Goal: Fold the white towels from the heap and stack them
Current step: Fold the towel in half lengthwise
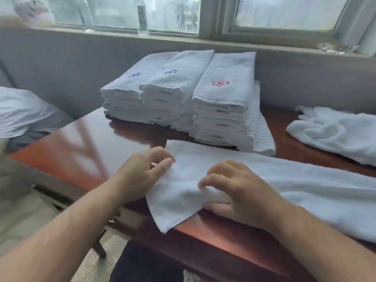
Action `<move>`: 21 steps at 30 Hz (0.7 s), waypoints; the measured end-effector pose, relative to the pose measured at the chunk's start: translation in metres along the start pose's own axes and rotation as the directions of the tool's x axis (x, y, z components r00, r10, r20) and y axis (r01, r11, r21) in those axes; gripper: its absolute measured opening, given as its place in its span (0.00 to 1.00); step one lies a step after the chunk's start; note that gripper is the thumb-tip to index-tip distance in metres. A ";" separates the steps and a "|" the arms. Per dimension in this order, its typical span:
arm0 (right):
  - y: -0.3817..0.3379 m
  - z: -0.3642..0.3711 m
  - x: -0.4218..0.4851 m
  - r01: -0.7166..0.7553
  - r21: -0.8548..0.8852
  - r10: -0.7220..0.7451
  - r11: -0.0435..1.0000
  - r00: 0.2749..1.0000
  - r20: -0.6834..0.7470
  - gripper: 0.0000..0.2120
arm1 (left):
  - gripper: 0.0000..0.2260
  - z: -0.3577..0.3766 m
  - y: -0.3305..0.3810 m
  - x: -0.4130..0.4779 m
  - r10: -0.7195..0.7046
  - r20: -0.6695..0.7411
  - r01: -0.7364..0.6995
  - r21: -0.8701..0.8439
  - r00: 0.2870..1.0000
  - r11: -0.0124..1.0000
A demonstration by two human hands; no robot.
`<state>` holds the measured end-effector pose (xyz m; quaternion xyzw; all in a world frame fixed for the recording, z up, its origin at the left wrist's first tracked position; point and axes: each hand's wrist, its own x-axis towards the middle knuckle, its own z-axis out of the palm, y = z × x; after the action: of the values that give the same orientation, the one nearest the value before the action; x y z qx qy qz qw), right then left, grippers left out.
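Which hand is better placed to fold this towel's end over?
Probably the right hand: it pinches the near edge of the towel, thumb underneath. The left hand only sits at its end.

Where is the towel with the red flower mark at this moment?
In the head view, the red-flower towel tops the rightmost of three folded stacks at the back of the table, just behind the long towel.

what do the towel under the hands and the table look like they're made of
Towel: looks like white terry cotton, going by its soft, nubby, matte pile.
Table: seems reddish-brown wood or veneer under a glossy lacquer, since it mirrors the window light; which of the two cannot be told.
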<state>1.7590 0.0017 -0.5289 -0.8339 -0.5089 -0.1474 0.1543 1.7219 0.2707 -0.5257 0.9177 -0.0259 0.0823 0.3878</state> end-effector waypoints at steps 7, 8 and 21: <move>0.003 -0.019 0.005 0.097 -0.139 -0.070 0.986 0.981 0.183 0.30 | 0.11 -0.011 -0.011 0.001 0.009 0.118 0.005 -0.120 0.993 0.993; 0.005 -0.023 0.007 0.095 -0.171 -0.048 0.981 0.964 0.260 0.31 | 0.11 -0.011 -0.012 0.001 0.013 0.147 0.006 -0.131 0.989 0.991; 0.017 -0.013 0.042 -0.363 0.288 0.322 0.886 0.929 0.180 0.19 | 0.28 -0.014 -0.017 -0.005 0.077 0.182 -0.010 -0.344 0.980 0.939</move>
<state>1.7916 0.0225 -0.5018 -0.8828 -0.3792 0.0192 0.2767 1.7166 0.2920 -0.5290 0.8393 -0.0975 -0.0043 0.5348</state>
